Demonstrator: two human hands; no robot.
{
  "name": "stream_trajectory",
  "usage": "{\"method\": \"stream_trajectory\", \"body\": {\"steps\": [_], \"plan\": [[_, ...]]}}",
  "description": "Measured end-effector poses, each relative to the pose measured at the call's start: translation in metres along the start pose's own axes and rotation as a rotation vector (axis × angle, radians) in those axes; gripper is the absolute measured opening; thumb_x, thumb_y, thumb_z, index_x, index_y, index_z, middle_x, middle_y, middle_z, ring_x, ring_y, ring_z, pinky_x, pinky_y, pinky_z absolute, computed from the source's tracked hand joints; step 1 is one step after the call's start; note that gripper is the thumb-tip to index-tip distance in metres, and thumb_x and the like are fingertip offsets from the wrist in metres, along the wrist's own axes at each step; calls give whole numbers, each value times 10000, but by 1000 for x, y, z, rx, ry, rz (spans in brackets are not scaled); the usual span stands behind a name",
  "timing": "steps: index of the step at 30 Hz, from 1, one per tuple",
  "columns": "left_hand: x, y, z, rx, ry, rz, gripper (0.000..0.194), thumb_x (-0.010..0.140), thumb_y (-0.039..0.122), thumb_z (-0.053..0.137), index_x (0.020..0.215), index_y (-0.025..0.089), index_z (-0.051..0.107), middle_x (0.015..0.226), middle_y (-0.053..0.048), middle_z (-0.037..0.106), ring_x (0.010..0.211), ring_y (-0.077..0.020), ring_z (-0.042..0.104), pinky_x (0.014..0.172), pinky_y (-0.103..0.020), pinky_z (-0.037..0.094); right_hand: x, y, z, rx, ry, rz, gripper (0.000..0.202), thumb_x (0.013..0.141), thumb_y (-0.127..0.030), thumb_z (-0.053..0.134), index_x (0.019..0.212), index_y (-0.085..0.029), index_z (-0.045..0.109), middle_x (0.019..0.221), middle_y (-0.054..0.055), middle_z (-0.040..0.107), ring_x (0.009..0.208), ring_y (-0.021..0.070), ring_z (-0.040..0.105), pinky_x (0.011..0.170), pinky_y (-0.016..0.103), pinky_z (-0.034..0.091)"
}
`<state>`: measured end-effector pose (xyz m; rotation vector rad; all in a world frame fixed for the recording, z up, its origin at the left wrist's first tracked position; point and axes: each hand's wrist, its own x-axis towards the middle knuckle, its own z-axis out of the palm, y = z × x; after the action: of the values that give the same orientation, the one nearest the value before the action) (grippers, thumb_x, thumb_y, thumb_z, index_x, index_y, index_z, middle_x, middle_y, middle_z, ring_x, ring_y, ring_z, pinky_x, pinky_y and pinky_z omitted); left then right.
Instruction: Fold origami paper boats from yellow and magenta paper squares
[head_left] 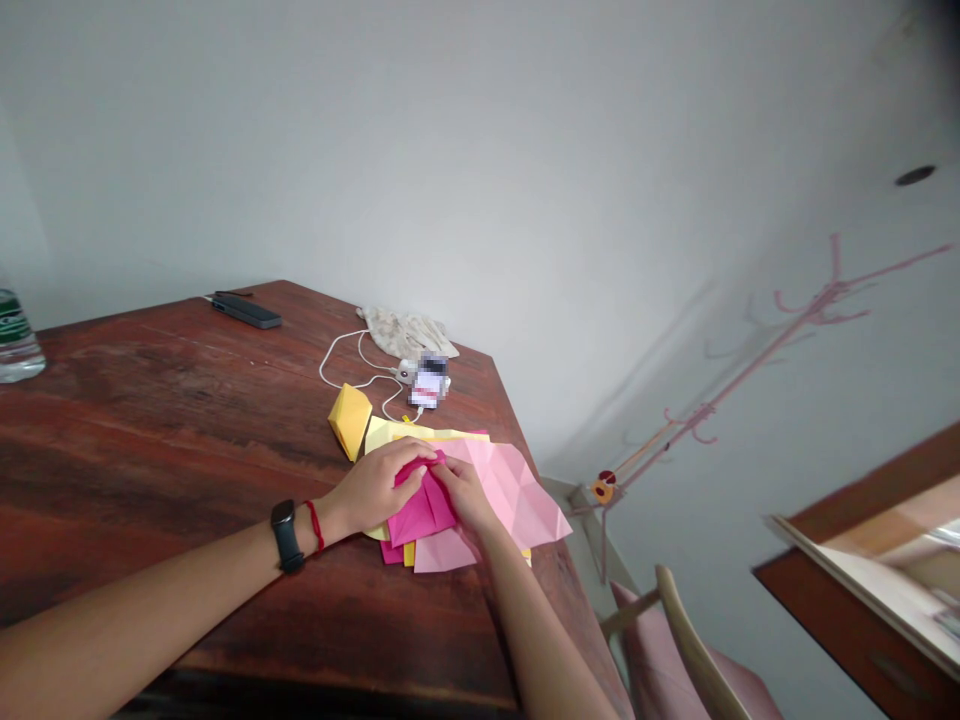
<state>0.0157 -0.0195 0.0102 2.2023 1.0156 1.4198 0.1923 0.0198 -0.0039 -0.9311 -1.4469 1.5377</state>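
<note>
A folded magenta paper [422, 512] is held between both hands. My left hand [382, 482] grips its upper left edge, fingers bent over the top. At its upper right corner, my right hand [465, 492] pinches the paper. Beneath lie creased light pink paper [514, 492] and pale yellow paper [384, 432], with more magenta and yellow sheets showing at the lower edge. A folded yellow paper piece [350, 420] sits just left of the pile. The exact fold under my fingertips is hidden.
Behind the papers are a phone [429, 385], a white cable [324, 360] and a crumpled cloth [409, 332]. A dark case [246, 310] and a bottle [16, 340] stand farther left on the wooden table [187, 430]. At right are a chair [686, 640] and a pink rack [750, 370].
</note>
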Motion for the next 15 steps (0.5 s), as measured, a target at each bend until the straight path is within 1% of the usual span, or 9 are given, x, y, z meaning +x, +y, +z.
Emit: {"method": "stream_trajectory", "body": {"steps": [3,6,10,13,15], "plan": [[-1,0,1,-9,0,14,250,929,133,506,1103,200,673,1150,-71,703,1119,-198,639,1027,-353,490,0,1,0,-16,4,-23,227,776,-400,732,849,-185,740,822,22,731,743,192,635,690,288,460],[-2,-2,3,6,1,31,230,914,127,527,1066,196,686,1156,-83,699,1138,-207,629,1036,-366,485,1,2,1,-60,24,-79,157,770,-328,703,823,-184,735,796,13,721,736,183,619,684,279,453],[-3,1,2,-12,-2,46,191,890,149,579,1030,201,698,1204,-94,686,1170,-226,613,1052,-381,468,1,0,2,-153,135,-165,82,726,-249,663,736,-177,700,705,-3,680,655,158,558,605,252,415],[-1,4,1,-123,30,-17,167,899,223,604,1033,208,703,1168,-87,697,1141,-227,624,1036,-366,464,1,-5,2,-242,210,-218,53,692,-219,650,697,-177,681,664,-4,663,633,157,542,581,248,411],[3,4,0,-253,91,-128,173,917,288,589,1014,205,705,1113,-80,710,1086,-225,645,990,-351,482,1,-7,1,-280,234,-242,47,684,-219,653,692,-178,674,672,2,667,646,165,554,591,253,425]]}}
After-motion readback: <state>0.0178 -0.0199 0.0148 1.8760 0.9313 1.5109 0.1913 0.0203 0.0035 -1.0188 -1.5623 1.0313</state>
